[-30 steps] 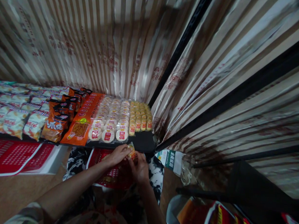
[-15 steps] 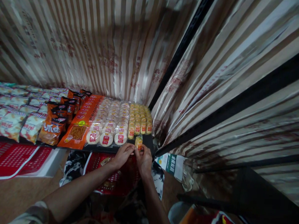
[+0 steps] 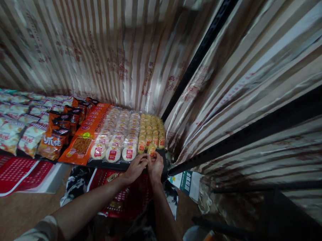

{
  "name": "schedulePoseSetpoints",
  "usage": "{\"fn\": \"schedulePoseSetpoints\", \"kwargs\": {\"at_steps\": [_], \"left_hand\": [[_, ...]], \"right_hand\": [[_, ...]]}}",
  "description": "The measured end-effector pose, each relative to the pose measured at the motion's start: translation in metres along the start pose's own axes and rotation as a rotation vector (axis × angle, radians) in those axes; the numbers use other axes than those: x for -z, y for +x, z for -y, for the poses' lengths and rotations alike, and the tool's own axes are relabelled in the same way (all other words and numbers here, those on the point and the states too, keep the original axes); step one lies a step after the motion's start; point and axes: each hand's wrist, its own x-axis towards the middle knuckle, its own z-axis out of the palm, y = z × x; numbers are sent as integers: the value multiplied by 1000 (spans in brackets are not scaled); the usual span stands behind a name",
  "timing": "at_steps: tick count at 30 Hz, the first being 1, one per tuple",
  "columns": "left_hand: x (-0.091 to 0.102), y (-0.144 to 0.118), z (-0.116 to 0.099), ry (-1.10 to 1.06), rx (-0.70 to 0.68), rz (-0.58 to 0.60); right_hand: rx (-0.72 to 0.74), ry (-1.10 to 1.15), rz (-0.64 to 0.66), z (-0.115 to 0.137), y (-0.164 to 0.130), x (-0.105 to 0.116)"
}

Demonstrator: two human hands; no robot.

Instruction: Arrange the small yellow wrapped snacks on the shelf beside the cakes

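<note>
A small yellow wrapped snack packet (image 3: 151, 149) with a red-orange label stands upright at the shelf's front edge, its lower end in the fingers of my right hand (image 3: 156, 167). Close against it on the left, my left hand (image 3: 135, 168) is closed, fingertips pinched at the packet's base and touching the right fingers. Whether the left fingertips grip the wrapper is hidden. Just behind are rows of matching yellow packets (image 3: 149, 131). To their left come rows of round white wrapped crackers (image 3: 129, 153), then a flat orange bag of stick snacks (image 3: 82, 147).
White snack bags (image 3: 30, 139) and orange-black bags (image 3: 52, 144) fill the shelf's left part. Below my hands is a red basket (image 3: 126, 204) holding packets; another red basket (image 3: 8, 170) stands left. Black shelf posts (image 3: 197, 61) and a striped curtain (image 3: 100, 43) enclose the back and right.
The yellow packet in my hands has moved slightly back and right, closer to the front of the yellow rows. The view has shifted a little.
</note>
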Motion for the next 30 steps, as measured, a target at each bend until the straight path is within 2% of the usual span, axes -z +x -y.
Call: {"fn": "schedulePoseSetpoints", "kwargs": {"at_steps": [10, 23, 30], "left_hand": [[6, 11, 10, 56, 11, -124], [8, 14, 9, 36, -15, -107], [8, 14, 7, 27, 11, -115]], "right_hand": [[-52, 32, 13, 3, 16, -11], [-73, 62, 27, 8, 21, -24], [-76, 178, 27, 3, 16, -29]]}}
